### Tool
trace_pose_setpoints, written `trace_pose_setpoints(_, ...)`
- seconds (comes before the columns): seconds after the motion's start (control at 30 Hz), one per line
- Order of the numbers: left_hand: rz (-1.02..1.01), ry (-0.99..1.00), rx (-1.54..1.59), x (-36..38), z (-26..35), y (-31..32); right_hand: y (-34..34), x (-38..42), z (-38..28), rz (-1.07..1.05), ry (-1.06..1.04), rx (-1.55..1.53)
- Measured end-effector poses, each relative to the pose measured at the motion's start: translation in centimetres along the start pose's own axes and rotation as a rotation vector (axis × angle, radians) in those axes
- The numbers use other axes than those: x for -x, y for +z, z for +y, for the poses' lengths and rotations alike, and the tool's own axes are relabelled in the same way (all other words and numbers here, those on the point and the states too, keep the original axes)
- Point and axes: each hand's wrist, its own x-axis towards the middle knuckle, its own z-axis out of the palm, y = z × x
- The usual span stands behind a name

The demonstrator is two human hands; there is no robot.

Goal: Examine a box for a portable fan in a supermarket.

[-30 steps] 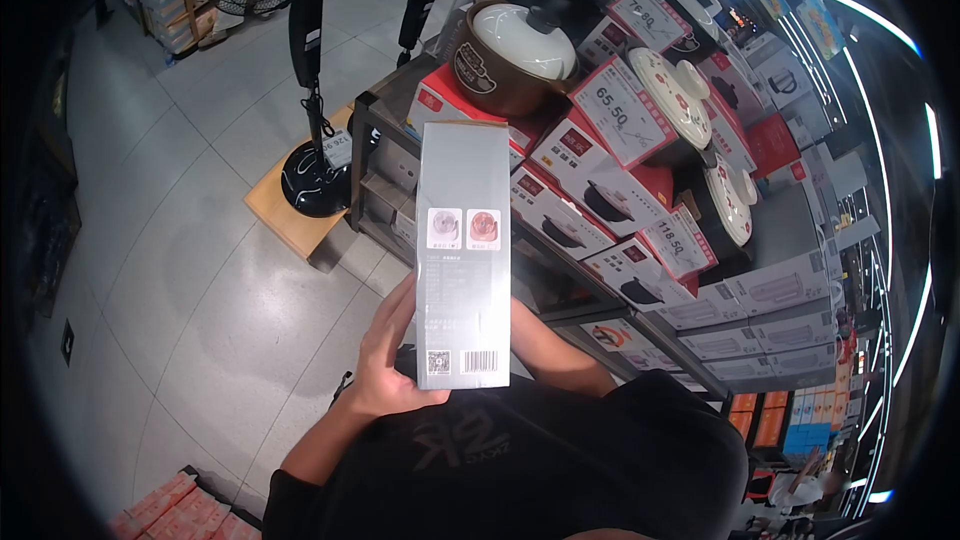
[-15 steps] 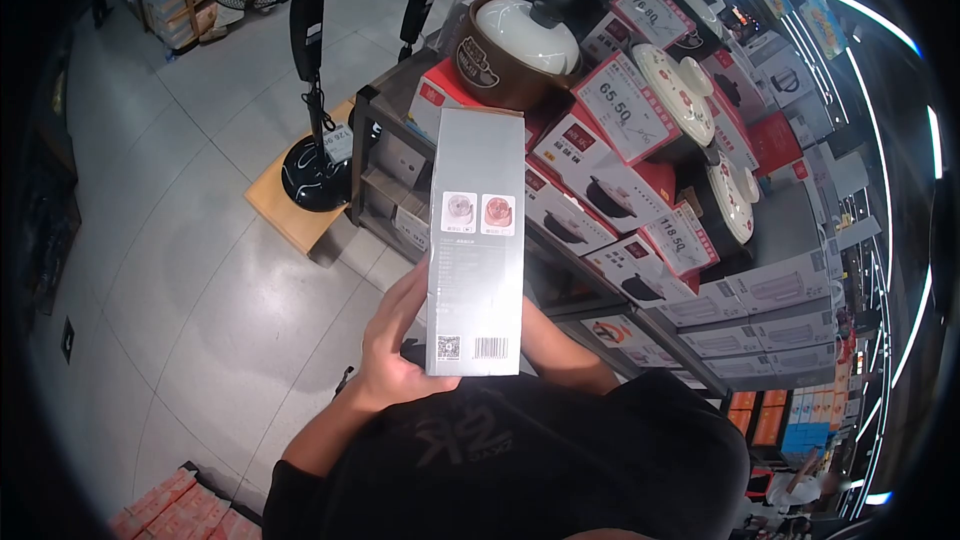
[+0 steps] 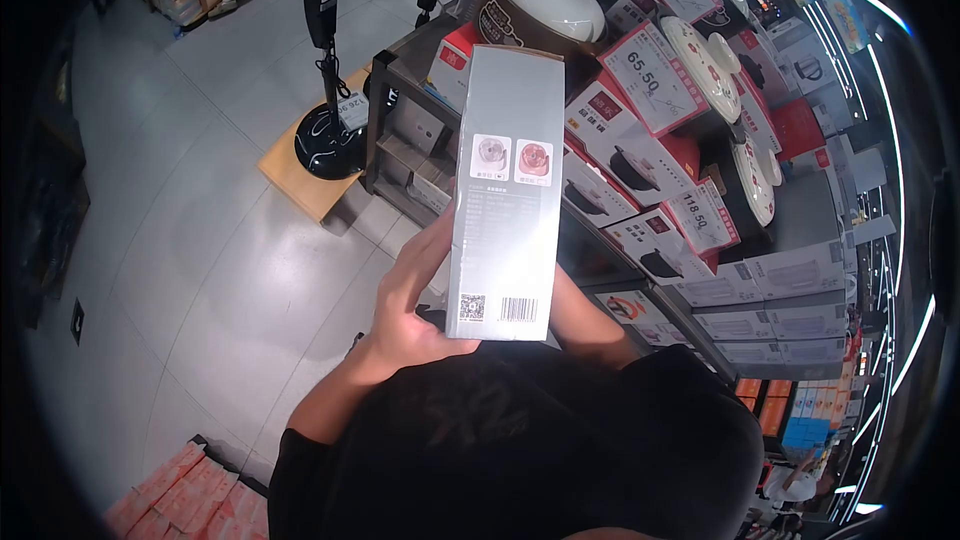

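Note:
A tall, narrow silver-grey fan box (image 3: 508, 240) stands in front of my chest, its narrow side facing up at me. Two small fan pictures, lines of print, a QR code and a barcode show on this side. My left hand (image 3: 410, 315) grips the box along its left edge, with the thumb under the lower corner. Behind the box's right side runs my right forearm (image 3: 590, 325); the box hides the right hand and its fingers.
To the right, a display shelf (image 3: 395, 70) bears boxed cookware, a brown pot (image 3: 520, 15) with a white lid, and red-edged price cards (image 3: 650, 75). A standing fan's black base (image 3: 328, 145) rests on a wooden platform (image 3: 285, 170). Pink packages (image 3: 190, 490) lie at lower left.
The fan box and my left hand have shifted up and slightly right in view. The shelf and fan base also sit farther right and higher, as the camera has turned.

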Motion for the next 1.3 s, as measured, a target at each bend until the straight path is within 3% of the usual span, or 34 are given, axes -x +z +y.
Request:
trace_pose_setpoints(0.2, 0.000, 0.016, -0.002, -0.2, 0.2, -0.3, 2.1, -0.5, 0.0, 0.123, -0.050, 0.112)
trace_pose_setpoints(0.27, 0.011, 0.020, 0.017, -0.3, 0.2, -0.2, 3.2, -1.1, -0.1, 0.469, 0.047, 0.155)
trace_pose_setpoints(0.4, 0.061, -0.021, 0.020, 0.1, 0.0, 0.0, 3.5, -1.5, -0.5, 0.485, 0.104, 0.326)
trace_pose_setpoints(0.47, 0.067, -0.037, 0.027, 0.0, 0.3, -0.1, 2.9, -1.8, -0.6, 0.116, 0.116, -0.128)
trace_pose_setpoints(0.57, 0.078, -0.046, 0.031, 0.1, 0.4, -0.2, 4.0, -1.6, -0.3, 0.104, 0.027, 0.018)
trace_pose_setpoints(0.67, 0.079, -0.030, 0.030, 0.1, 0.4, -0.4, 3.4, -1.9, -0.5, 0.073, 0.113, -0.125)
trace_pose_setpoints(0.97, 0.063, 0.003, 0.017, -0.2, 0.6, -0.4, 3.6, -1.6, -0.5, 0.146, 0.050, 0.018)
trace_pose_setpoints(1.3, 0.028, -0.025, 0.043, -0.5, 0.2, -1.0, 3.3, -1.9, -0.8, 0.264, 0.114, -0.103)
